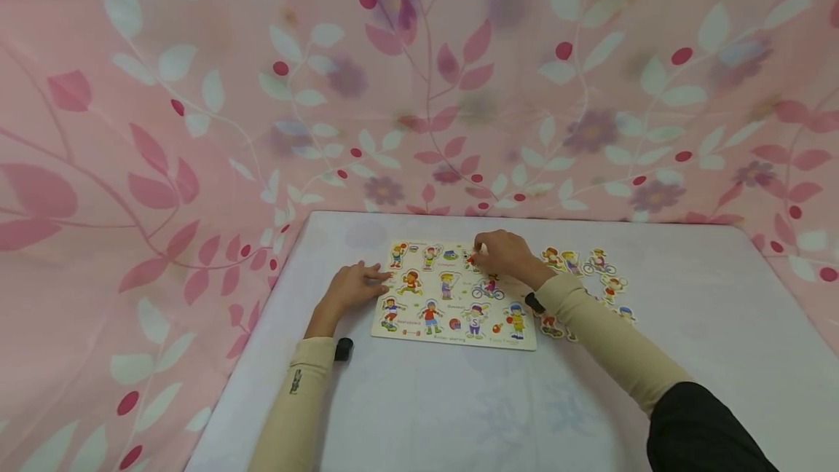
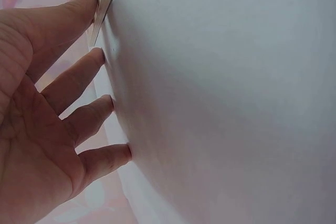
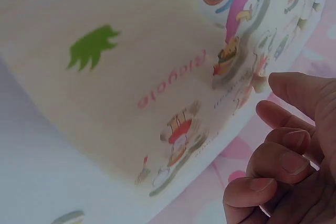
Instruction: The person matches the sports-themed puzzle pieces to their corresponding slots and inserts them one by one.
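On the white-covered table, the puzzle board, probably light, stiff and best held by its edges, is touched at its left by the spread left hand, while whether anything is pinched by the curled right hand cannot be told.

- A pink floral backdrop, hanging behind the white-covered table and spreading past its left side.
- Its print: white leaves, deeper pink leaves, round crimson berries and blurred purple flowers.
- The table's white cloth (faint bluish marks show towards the near side), its far edge meeting the backdrop.
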`<state>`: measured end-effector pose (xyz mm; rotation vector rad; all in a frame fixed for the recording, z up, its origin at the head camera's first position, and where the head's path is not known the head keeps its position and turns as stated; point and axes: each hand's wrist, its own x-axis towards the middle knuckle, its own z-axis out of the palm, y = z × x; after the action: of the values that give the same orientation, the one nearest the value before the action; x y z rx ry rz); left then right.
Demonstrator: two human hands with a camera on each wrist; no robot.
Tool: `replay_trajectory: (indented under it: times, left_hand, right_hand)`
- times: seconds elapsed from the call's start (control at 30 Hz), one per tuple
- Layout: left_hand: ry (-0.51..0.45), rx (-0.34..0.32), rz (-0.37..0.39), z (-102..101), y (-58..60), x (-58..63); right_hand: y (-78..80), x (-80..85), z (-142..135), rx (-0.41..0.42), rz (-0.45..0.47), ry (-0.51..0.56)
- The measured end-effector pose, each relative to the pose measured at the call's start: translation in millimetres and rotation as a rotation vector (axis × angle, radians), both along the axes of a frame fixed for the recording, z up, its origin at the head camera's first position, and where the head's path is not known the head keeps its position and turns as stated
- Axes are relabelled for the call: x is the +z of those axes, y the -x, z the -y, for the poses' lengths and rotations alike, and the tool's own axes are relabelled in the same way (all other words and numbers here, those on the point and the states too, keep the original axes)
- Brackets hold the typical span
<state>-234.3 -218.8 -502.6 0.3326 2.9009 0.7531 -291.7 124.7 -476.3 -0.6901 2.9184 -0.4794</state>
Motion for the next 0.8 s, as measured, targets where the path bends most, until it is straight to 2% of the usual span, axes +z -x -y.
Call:
replay_trajectory:
  times: [0.37, 0.5, 0.8]
  left_hand:
    - [0.008, 0.005, 0.000, 0, -0.2, 1.1]
    - [-0.003, 0.001, -0.004, 1, 1.4, -0.3]
    - [0.028, -0.012, -0.001, 0, 0.5, 0.2]
  right_hand:
    - [-13.8, 14.4, -22, -0.006, -0.050, 0.008]
    - [-20.5, 14.7, -31, -0.001, -0.064, 0.015]
    - [-42.1, 15.6, -56, -0.045, -0.038, 0.009]
